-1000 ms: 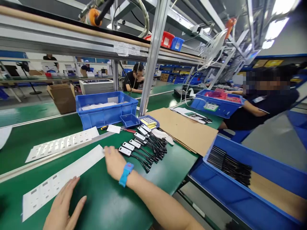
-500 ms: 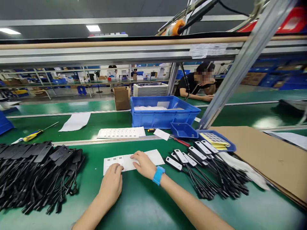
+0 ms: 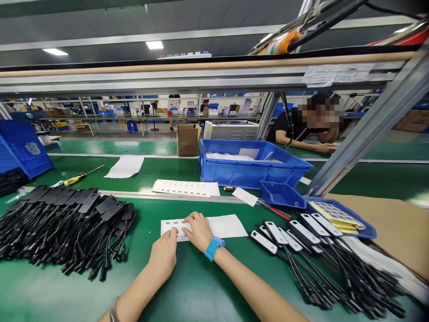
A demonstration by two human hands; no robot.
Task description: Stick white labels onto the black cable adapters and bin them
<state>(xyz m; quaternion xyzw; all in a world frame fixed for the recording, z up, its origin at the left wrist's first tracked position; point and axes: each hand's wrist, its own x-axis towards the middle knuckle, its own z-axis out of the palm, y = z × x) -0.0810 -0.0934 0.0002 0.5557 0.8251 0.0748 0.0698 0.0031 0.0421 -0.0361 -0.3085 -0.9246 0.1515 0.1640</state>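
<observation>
A white label sheet [image 3: 226,226] with small grey squares along its left part lies flat on the green bench. At its lower left edge is my left hand [image 3: 164,254], fingers bent together and pressed on the paper. My right hand [image 3: 200,233], with a blue watch [image 3: 214,248] on its wrist, rests on the sheet's middle. Its thumb is apart from the fingers, and it covers some of the squares. Right of the sheet lies a bunch of black cabled devices with white tops [image 3: 275,232]. To the left is a pile of black cabled devices [image 3: 83,223].
Behind the sheet lie another label sheet [image 3: 187,188] and a red screwdriver [image 3: 277,211]. A large blue bin [image 3: 248,172], a small blue tray [image 3: 283,194] and a metal post [image 3: 372,120] stand farther back. Across the bench, a person [image 3: 291,127] leans on the worktop.
The view has swung left, so the bench things appear farther right. My right hand has moved left along the sheet, closer to my left hand.
</observation>
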